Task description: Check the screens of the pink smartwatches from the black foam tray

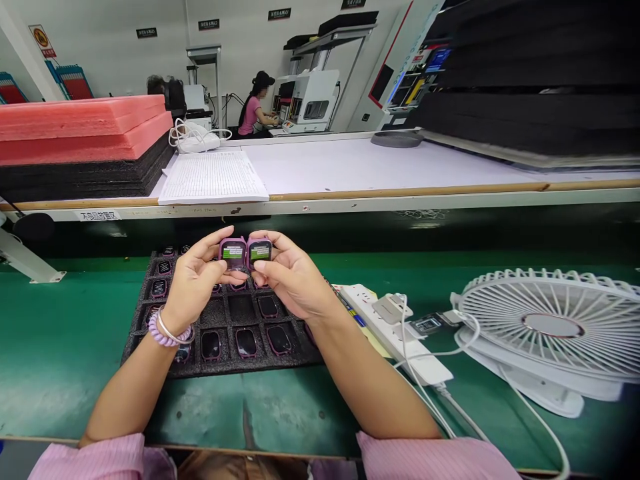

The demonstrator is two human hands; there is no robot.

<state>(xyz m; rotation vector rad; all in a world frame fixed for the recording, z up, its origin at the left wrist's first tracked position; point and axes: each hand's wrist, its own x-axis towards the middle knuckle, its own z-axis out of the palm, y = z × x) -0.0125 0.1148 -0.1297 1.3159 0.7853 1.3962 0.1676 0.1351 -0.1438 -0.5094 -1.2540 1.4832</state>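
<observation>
My left hand (200, 277) is closed on a purple smartwatch case (233, 253) with its screen lit in green and white. Side by side with it, a second purple smartwatch case (260, 251) is pinched between the thumb and fingers of my right hand (290, 273); its screen shows a similar picture. Both screens face me, and the cases appear to touch at their sides. Below them lies a black foam tray (235, 365) with square pockets, most holding dark-screened watch cases (246, 342). Two pockets in the middle hold nothing. My hands and forearms hide parts of the tray.
Right of the tray lies a white power strip (400, 333) with a charger (393, 308) and cables, near a white fan (550, 327). A shelf (325, 163) behind carries paper sheets (213, 177), pink foam (85, 127) and black foam stacks (540, 80). A person (255, 107) sits farther back.
</observation>
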